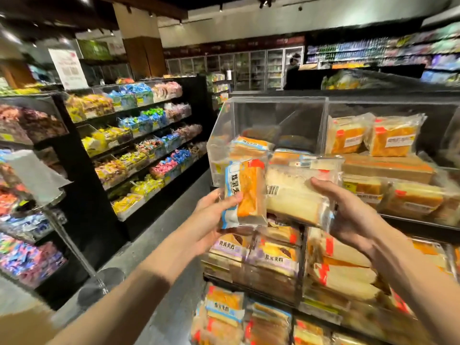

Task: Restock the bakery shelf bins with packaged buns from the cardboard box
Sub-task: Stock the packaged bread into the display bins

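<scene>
- Orange, upright and wrapped in clear film with a blue-and-white label, the orange bun packet [245, 192] is gripped by the left hand [211, 220], thumb across the label and fingers curled behind.
- The pale cream bun packet [296, 197], in clear film with a barcode, lies tilted in the grasp of the right hand [353, 215]. It sits at three o'clock of the orange one, and their long edges overlap.
- At twelve o'clock of both packets stands the clear acrylic top bin [276, 99]. Its front is open, a few packets lie low inside, and there is free room above them.
- At two o'clock, the neighbouring clear bin [328, 120] holds standing toast packets [390, 139].
- At six o'clock, purple-labelled packets [271, 257] fill the lower tier to its front edge.
- At nine o'clock, the grey floor aisle [174, 220] runs open between the bakery shelf's left edge and the black candy shelves [139, 135].
</scene>
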`<state>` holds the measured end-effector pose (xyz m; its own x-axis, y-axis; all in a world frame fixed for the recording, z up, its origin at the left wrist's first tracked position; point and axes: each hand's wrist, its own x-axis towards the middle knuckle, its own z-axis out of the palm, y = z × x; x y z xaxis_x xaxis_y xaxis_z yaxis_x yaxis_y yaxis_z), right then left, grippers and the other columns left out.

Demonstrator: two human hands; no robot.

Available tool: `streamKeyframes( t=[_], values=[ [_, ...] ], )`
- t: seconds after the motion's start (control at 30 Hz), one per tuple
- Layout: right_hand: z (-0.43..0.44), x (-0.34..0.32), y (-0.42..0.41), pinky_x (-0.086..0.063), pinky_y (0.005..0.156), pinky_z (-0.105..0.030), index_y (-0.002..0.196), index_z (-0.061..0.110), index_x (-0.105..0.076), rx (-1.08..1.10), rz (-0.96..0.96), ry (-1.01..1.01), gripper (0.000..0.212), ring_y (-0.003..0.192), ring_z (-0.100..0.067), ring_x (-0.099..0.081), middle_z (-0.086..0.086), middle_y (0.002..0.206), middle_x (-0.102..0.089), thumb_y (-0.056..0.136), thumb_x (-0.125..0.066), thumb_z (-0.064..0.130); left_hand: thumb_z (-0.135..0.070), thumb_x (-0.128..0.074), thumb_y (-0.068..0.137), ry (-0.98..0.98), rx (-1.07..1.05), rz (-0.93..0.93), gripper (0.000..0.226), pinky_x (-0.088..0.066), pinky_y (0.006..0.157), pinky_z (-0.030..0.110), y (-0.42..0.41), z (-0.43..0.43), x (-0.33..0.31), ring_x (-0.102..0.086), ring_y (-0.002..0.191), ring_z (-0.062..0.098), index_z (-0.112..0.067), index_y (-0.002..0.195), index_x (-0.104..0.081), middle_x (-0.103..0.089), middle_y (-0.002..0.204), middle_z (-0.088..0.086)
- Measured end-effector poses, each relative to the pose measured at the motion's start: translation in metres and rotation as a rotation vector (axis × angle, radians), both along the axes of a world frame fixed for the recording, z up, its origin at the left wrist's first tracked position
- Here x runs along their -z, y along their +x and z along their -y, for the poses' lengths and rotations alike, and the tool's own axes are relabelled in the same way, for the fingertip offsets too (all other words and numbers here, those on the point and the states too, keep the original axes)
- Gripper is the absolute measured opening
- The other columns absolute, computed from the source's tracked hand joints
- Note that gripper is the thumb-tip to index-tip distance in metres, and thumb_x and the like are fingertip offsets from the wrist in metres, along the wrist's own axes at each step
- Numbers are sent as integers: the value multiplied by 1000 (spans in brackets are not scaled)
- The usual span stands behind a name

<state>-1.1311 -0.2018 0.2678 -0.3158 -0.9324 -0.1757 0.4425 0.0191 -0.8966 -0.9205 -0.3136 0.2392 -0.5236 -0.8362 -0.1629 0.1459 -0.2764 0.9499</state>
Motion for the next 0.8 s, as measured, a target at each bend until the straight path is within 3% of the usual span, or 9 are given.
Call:
streamKeyframes(
  t=[0.1,0.17,0.3,0.43,0.47,0.53,0.63,0.7,0.8],
  values=[
    [16,-21,-10,-59,58,-30,103,14,-70,24,-37,-53,30,75,-18,-75,-7,93,-78,76,-66,28,-17,-75,78,-154,-66,1,42,-61,81,40,-9,36,-37,-72,90,25,-11,118,-62,-75,107,13],
    [24,-35,-20,-58,53,-28,99,14,-71,71,-61,-105,21,71,-17,-75,-5,88,-78,83,-63,26,-14,-78,79,-303,-124,5,40,-60,85,43,-15,69,-67,-72,94,25,-17,114,-60,-75,106,10],
    [39,-55,-42,-60,58,-30,114,14,-67,221,-161,-148,41,87,-19,-75,-5,105,-76,77,-66,31,-19,-82,79,-682,-143,163,49,-60,71,32,-34,133,-119,-74,80,11,-21,116,-51,-75,95,-1],
    [53,-61,-54,-62,74,-41,117,14,-67,381,-201,-144,47,85,-21,-75,-6,107,-76,74,-68,34,-21,-84,79,-950,78,374,44,-57,67,46,-74,198,-138,-70,75,28,-28,107,-50,-71,101,9],
    [55,-62,-54,-59,79,-43,116,15,-68,419,-190,-138,47,84,-21,-75,-7,107,-76,74,-68,35,-23,-85,78,-1015,156,453,44,-55,67,46,-88,212,-137,-67,74,29,-30,104,-50,-69,104,12],
    [60,-62,-52,-58,76,-46,118,14,-68,471,-175,-119,44,86,-22,-74,-8,111,-75,78,-68,34,-23,-85,76,-1093,314,573,45,-55,67,45,-117,232,-129,-62,70,26,-28,106,-52,-67,103,14],
    [68,-60,-50,-58,84,-44,122,11,-67,601,-136,-84,41,105,-26,-68,-10,114,-73,86,-66,31,-16,-82,80,-1111,639,662,47,-52,58,40,-161,245,-110,-57,67,27,-17,117,-52,-68,93,17],
    [71,-58,-49,-51,101,-48,120,13,-69,673,-116,-55,40,111,-30,-67,-10,112,-74,84,-70,32,-13,-76,85,-1112,824,736,44,-44,47,31,-186,249,-94,-49,57,24,-13,121,-51,-61,73,7],
    [74,-55,-48,-48,105,-49,120,15,-69,713,-83,-47,45,109,-31,-68,-12,113,-73,78,-75,31,-15,-73,88,-1200,991,782,36,-43,52,31,-215,251,-73,-51,61,18,-19,116,-52,-60,76,-2]
  ],
)
